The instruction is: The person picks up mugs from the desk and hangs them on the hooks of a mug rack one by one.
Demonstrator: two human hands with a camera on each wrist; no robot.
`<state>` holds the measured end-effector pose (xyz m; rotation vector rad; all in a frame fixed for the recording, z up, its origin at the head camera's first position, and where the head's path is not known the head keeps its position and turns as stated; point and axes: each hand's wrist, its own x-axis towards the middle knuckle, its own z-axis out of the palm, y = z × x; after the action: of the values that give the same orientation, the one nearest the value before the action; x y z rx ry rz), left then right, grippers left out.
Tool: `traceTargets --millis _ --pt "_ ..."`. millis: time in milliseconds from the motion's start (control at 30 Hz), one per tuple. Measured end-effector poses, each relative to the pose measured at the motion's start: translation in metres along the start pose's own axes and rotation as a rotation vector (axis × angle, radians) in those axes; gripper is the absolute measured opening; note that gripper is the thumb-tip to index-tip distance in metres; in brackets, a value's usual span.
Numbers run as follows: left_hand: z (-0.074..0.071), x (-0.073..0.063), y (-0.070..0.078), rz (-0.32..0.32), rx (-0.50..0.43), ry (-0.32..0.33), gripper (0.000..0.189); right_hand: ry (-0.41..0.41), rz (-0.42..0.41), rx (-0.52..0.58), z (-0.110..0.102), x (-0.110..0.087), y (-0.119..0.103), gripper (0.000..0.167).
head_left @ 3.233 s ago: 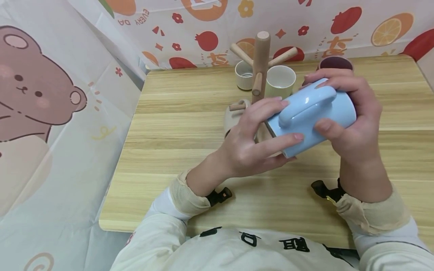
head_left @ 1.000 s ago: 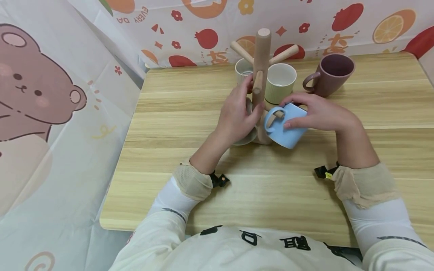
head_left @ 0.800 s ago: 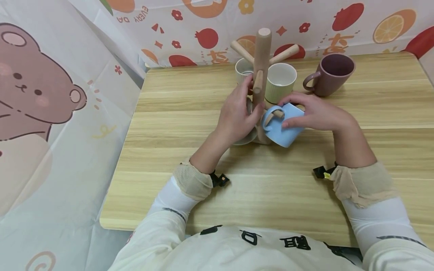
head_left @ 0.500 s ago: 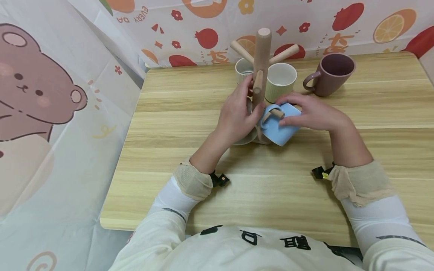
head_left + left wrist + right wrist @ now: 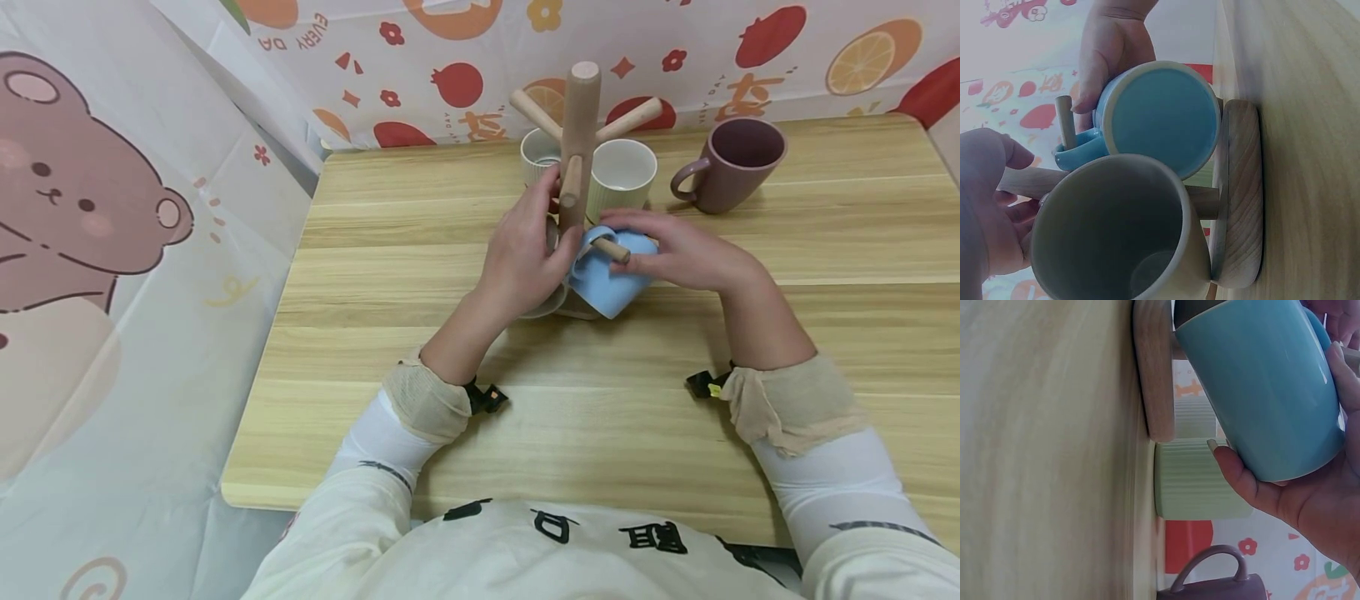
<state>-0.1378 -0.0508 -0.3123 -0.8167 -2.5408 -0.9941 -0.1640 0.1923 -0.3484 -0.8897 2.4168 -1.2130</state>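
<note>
My left hand (image 5: 525, 242) grips the post of a wooden mug tree (image 5: 581, 108), thumb in front and fingers reaching behind. My right hand (image 5: 690, 250) holds a light blue mug (image 5: 611, 287) by its body, thumb on the near side. A peg (image 5: 611, 248) of the tree passes through the blue mug's handle, its tip sticking out of the loop. The mug is tilted beside the post. Below my left hand a pale beige mug (image 5: 1197, 256) sits on the tree's other side, mostly covered by that hand in the head view.
Behind the tree stand a green ribbed cup (image 5: 618, 187) and a white ribbed cup (image 5: 538, 154). A purple mug (image 5: 738, 167) is at the back right, handle facing left. Bare upper pegs (image 5: 630, 121) spread from the post. A patterned curtain (image 5: 457, 50) borders the wooden table (image 5: 360, 333).
The blue mug, earlier between both hands, is now only in the right. My left hand went to the post. Over the last second the mug slid left along the peg, handle around it.
</note>
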Motion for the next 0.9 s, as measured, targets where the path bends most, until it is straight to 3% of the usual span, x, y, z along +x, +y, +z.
traceTargets --millis 533,900 --pt "0.0001 -0.0004 0.0008 -0.001 0.022 -0.015 0.063 -0.018 -0.002 0.022 0.0037 0.0048 0.0016 0.058" --pt "0.0018 0.0000 0.0006 -0.004 0.066 -0.022 0.067 -0.021 0.071 0.078 0.0032 0.0053 0.0009 0.054"
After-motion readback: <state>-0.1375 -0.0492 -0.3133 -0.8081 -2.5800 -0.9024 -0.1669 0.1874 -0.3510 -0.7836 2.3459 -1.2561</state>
